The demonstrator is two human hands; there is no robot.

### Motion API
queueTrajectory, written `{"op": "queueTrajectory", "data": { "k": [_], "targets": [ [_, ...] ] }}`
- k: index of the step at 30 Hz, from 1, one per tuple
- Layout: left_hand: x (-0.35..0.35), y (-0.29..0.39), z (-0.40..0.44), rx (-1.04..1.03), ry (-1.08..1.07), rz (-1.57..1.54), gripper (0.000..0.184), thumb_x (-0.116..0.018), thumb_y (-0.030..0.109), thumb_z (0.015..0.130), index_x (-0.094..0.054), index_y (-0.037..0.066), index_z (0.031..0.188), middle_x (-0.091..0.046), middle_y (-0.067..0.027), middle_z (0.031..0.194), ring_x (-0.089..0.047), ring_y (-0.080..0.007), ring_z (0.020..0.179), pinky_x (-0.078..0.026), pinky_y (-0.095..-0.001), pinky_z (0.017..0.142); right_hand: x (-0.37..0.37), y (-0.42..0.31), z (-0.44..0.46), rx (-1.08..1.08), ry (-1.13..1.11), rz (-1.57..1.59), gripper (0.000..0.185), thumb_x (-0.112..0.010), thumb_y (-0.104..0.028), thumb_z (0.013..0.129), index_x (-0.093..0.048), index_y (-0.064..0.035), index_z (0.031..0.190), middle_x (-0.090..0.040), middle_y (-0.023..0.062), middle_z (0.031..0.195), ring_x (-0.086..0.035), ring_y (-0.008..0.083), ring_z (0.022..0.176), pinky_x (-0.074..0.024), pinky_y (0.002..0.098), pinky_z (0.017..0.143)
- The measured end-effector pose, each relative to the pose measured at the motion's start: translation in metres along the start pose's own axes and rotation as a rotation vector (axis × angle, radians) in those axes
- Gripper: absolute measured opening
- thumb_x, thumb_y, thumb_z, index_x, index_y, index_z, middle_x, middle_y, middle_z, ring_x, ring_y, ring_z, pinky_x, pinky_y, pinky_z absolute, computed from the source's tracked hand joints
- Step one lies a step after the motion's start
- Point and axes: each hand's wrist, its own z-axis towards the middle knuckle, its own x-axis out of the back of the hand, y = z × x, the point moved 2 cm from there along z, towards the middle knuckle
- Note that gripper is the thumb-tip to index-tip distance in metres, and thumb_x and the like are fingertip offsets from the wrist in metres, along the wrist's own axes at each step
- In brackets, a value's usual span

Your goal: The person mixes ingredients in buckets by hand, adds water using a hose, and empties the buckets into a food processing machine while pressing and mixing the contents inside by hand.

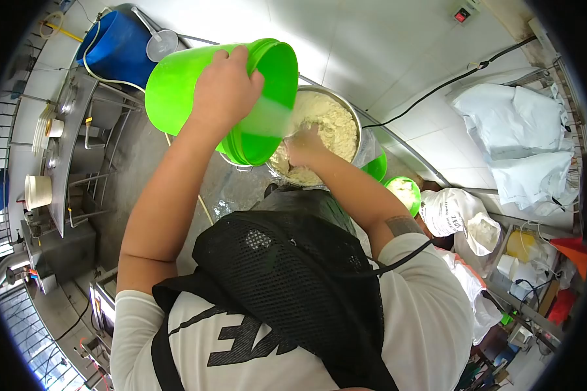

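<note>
My left hand (227,91) grips a bright green bucket (176,85), fingers over its outer wall and thumb near the rim. The bucket lies tilted on its side, mouth facing right. Inside its mouth a blurred whitish stuff (267,120) runs toward the rim; whether liquid or powder, I cannot tell. Below and right of the mouth stands a round metal bowl (357,120) holding a lumpy, pale yellow dough-like mass (336,124). My right hand (304,148) reaches into that mass, touching it. Its fingers are blurred and partly hidden.
A blue barrel (114,45) and a grey long-handled scoop (162,44) are at upper left. Right of the bowl stand a smaller green bucket (404,193) with pale contents and a white sack (445,212). A metal table (65,156) runs along the left; a tiled wall (385,52) rises ahead.
</note>
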Motion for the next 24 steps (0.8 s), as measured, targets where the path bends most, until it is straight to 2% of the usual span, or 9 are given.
{"op": "queueTrajectory", "data": {
  "k": [4, 6, 9, 13, 16, 18, 19, 21, 24],
  "targets": [
    [-0.002, -0.016, 0.002, 0.005, 0.044, -0.017, 0.044, -0.065, 0.026, 0.091, -0.062, 0.002, 0.127, -0.065, -0.0253, 0.110, -0.068, -0.0444, 0.095, -0.057, -0.0520, 0.084, -0.035, 0.017, 0.044, -0.061, 0.094, 0.127, 0.030, -0.074, -0.025, 0.076, -0.078, -0.0142, 0.104, -0.076, 0.0087, 0.099, -0.048, 0.0395, 0.138, -0.0406, 0.0697, 0.100],
    [-0.001, -0.019, 0.004, 0.028, 0.035, -0.010, 0.046, -0.064, 0.027, 0.091, -0.062, 0.002, 0.130, -0.065, -0.0249, 0.112, -0.068, -0.0439, 0.099, -0.056, -0.0516, 0.087, -0.016, 0.027, 0.037, 0.047, -0.162, 0.265, 0.055, -0.077, -0.029, 0.080, -0.067, -0.0166, 0.133, -0.071, 0.0119, 0.121, -0.051, 0.0330, 0.136, -0.0437, 0.0699, 0.098],
    [-0.001, -0.022, 0.001, 0.044, 0.024, -0.032, 0.046, -0.065, 0.027, 0.091, -0.062, 0.002, 0.129, -0.065, -0.0254, 0.113, -0.067, -0.0440, 0.100, -0.056, -0.0514, 0.088, 0.055, 0.013, -0.051, 0.079, 0.056, 0.005, 0.076, -0.083, -0.032, 0.075, -0.057, -0.0187, 0.146, -0.060, 0.0098, 0.142, -0.047, 0.0360, 0.141, -0.0471, 0.0713, 0.094],
    [-0.001, -0.017, -0.004, 0.023, 0.046, -0.043, 0.047, -0.066, 0.027, 0.091, -0.061, 0.001, 0.130, -0.064, -0.0257, 0.112, -0.067, -0.0441, 0.100, -0.055, -0.0513, 0.089, 0.024, 0.025, -0.070, -0.051, 0.295, -0.042, 0.086, -0.082, -0.031, 0.073, -0.050, -0.0301, 0.153, -0.054, 0.0107, 0.147, -0.044, 0.0402, 0.142, -0.0396, 0.0799, 0.095],
    [-0.002, -0.011, -0.007, 0.020, 0.061, -0.062, 0.047, -0.067, 0.026, 0.090, -0.061, 0.000, 0.130, -0.064, -0.0260, 0.111, -0.067, -0.0444, 0.099, -0.056, -0.0513, 0.088, 0.014, 0.031, -0.052, -0.104, 0.228, 0.059, 0.073, -0.081, -0.028, 0.071, -0.062, -0.0216, 0.142, -0.057, 0.0151, 0.144, -0.055, 0.0427, 0.131, -0.0472, 0.0717, 0.095],
    [-0.001, -0.006, -0.006, 0.014, 0.057, -0.058, 0.047, -0.068, 0.025, 0.090, -0.061, 0.000, 0.129, -0.064, -0.0264, 0.110, -0.067, -0.0445, 0.099, -0.056, -0.0515, 0.088, -0.012, 0.049, -0.010, -0.103, 0.057, 0.190, 0.068, -0.080, -0.027, 0.069, -0.065, -0.0097, 0.132, -0.061, 0.0255, 0.140, -0.069, 0.0390, 0.112, -0.0579, 0.0535, 0.089],
    [0.000, -0.003, -0.006, 0.010, 0.056, -0.053, 0.047, -0.068, 0.025, 0.090, -0.061, 0.000, 0.129, -0.064, -0.0264, 0.110, -0.067, -0.0445, 0.099, -0.056, -0.0515, 0.088, -0.008, 0.053, 0.000, -0.102, 0.061, 0.195, 0.068, -0.080, -0.027, 0.069, -0.065, -0.0097, 0.132, -0.061, 0.0255, 0.140, -0.069, 0.0390, 0.112, -0.0579, 0.0535, 0.089],
    [0.003, 0.003, -0.008, 0.008, 0.014, -0.058, 0.045, -0.068, 0.024, 0.090, -0.061, 0.000, 0.126, -0.064, -0.0265, 0.109, -0.067, -0.0447, 0.098, -0.056, -0.0515, 0.086, -0.009, 0.057, 0.014, -0.109, -0.224, 0.219, 0.048, -0.073, -0.023, 0.072, -0.071, -0.0047, 0.116, -0.071, 0.0302, 0.112, -0.075, 0.0386, 0.087, -0.0611, 0.0446, 0.081],
    [0.000, 0.005, -0.007, -0.013, 0.035, -0.040, 0.043, -0.069, 0.023, 0.089, -0.061, 0.000, 0.124, -0.064, -0.0265, 0.108, -0.067, -0.0447, 0.096, -0.056, -0.0515, 0.084, -0.037, 0.074, 0.035, -0.133, 0.069, 0.280, 0.051, -0.072, -0.025, 0.073, -0.072, -0.0032, 0.118, -0.072, 0.0307, 0.090, -0.075, 0.0359, 0.081, -0.0615, 0.0472, 0.075]
  ]
}}
